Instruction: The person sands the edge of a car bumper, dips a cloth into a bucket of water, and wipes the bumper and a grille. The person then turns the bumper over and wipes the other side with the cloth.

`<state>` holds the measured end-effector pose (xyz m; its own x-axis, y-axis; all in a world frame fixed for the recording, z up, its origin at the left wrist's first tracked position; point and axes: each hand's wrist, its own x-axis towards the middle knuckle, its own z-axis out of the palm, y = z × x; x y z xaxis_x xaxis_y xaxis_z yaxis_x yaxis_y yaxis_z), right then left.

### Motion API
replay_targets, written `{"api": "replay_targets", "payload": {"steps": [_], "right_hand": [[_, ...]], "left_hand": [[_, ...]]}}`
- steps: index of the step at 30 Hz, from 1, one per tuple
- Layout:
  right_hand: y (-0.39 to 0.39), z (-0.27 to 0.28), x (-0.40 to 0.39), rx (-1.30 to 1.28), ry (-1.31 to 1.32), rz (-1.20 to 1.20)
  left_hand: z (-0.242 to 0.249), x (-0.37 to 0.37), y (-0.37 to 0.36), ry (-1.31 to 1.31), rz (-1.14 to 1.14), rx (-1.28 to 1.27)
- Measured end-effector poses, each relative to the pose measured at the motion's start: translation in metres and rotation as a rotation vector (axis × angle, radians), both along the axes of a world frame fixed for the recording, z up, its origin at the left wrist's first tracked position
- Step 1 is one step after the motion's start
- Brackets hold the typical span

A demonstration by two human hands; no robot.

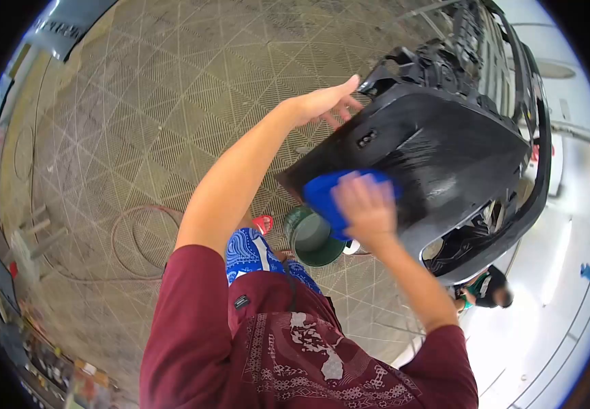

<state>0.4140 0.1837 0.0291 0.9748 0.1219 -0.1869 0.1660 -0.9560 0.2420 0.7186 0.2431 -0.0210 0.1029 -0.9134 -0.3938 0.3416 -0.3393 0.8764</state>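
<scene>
A large black car body panel point(438, 153) stands tilted before me, with wet-looking streaks across its face and a small badge-like slot near its upper left. My right hand point(366, 204), blurred by motion, lies flat over a blue cloth point(323, 194) and presses it against the lower left of the panel. At the panel's upper left edge is my left hand point(327, 102), its thumb and fingers apart around the corner and nothing grasped in it. Below the cloth, a dark green bucket point(292, 228) holds greyish liquid.
A reddish hose point(119, 225) lies coiled on the patterned floor point(138, 129). More black car parts point(475, 41) rise behind the panel. Another person point(489, 286) is low down at the right. A grey stand point(36, 238) is at the left, near clutter along the wall.
</scene>
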Motion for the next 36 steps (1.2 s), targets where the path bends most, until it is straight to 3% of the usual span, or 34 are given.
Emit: {"api": "replay_targets", "payload": {"steps": [2,3,4,5,7,9,10,12,14,19,21,22,24,26,27,29,31,33,36], "right_hand": [[-0.080,0.073,0.029,-0.214,-0.285,-0.242],[-0.133,0.092,0.039,-0.086,-0.600,-0.396],[-0.177,0.116,0.052,-0.051,-0.736,-0.565],[-0.226,0.126,0.052,-0.023,-0.767,-0.677],[-0.237,0.087,0.046,-0.250,-0.818,-0.558],[-0.140,0.038,0.059,0.010,-0.677,-0.404],[-0.074,0.024,0.063,-0.167,-0.352,-0.314],[-0.003,-0.036,0.061,-0.070,-0.001,-0.210],[0.028,-0.101,0.071,-0.179,-0.009,-0.002],[0.076,-0.276,0.056,-0.429,0.346,0.260],[0.067,-0.295,0.028,-0.468,0.414,0.403],[0.060,-0.276,0.018,-0.473,0.426,0.353],[0.037,-0.213,-0.012,-0.388,0.399,0.498],[0.006,-0.190,-0.073,-0.086,0.130,0.288],[-0.013,-0.107,-0.055,-0.308,-0.101,0.333],[-0.062,-0.008,-0.061,0.036,-0.087,-0.074],[-0.128,0.067,-0.052,0.020,-0.300,-0.479],[-0.201,0.087,-0.062,0.063,-0.872,-0.611],[-0.186,0.091,-0.052,-0.040,-1.070,-0.907]], "left_hand": [[0.001,0.002,0.003,-0.025,-0.068,-0.010],[-0.005,-0.003,-0.001,0.003,-0.061,-0.001],[-0.012,-0.005,-0.009,0.019,-0.092,0.017],[-0.015,-0.002,-0.018,0.023,-0.110,0.033],[-0.020,0.002,-0.035,0.048,-0.121,0.014],[-0.037,0.006,-0.052,0.066,-0.186,-0.098],[-0.038,0.006,-0.055,0.080,-0.182,-0.086],[-0.029,0.006,-0.056,0.029,-0.193,-0.067],[-0.022,0.008,-0.057,-0.007,-0.197,-0.056],[-0.031,-0.009,-0.069,-0.011,-0.079,-0.008],[-0.032,-0.020,-0.069,-0.033,-0.031,-0.041],[-0.036,-0.024,-0.072,-0.045,-0.011,-0.027],[-0.037,-0.034,-0.073,-0.034,0.067,0.001],[-0.032,-0.039,-0.064,0.010,0.146,0.001],[-0.027,-0.040,-0.058,0.032,0.179,-0.016],[-0.013,-0.049,-0.054,0.026,0.222,0.016],[-0.021,-0.056,-0.055,0.104,0.304,0.085],[-0.028,-0.068,-0.058,0.155,0.368,0.147],[-0.015,-0.088,-0.057,0.090,0.335,0.165]]}}
